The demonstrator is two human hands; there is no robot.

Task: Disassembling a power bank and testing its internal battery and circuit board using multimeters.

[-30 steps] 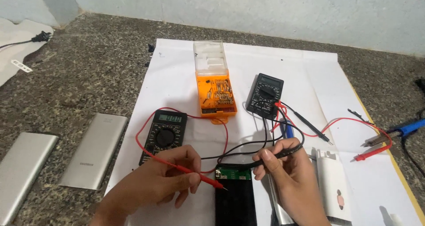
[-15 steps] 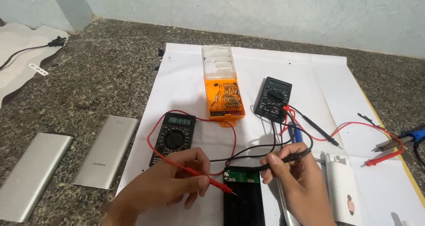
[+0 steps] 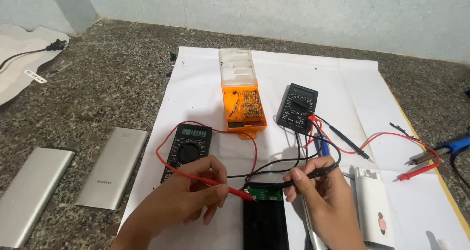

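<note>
My left hand [image 3: 181,201] grips a red test probe [image 3: 223,185], its tip touching the green circuit board [image 3: 263,192] at the top of a black opened power bank [image 3: 264,221]. My right hand [image 3: 320,196] pinches a black test probe [image 3: 313,173] whose tip rests on the same board. Both leads run to a black multimeter [image 3: 188,147] with a lit display, lying just beyond my left hand on the white paper sheet [image 3: 205,88].
A second black multimeter [image 3: 297,107] with loose red and black leads lies farther right. An orange screwdriver-bit case [image 3: 243,100] stands open behind. Two silver power banks [image 3: 113,167] lie on the granite at left; a white power bank [image 3: 373,208] sits at right.
The view has shifted slightly. Both probe tips have settled closer onto the green board; the hands stay in nearly the same place.
</note>
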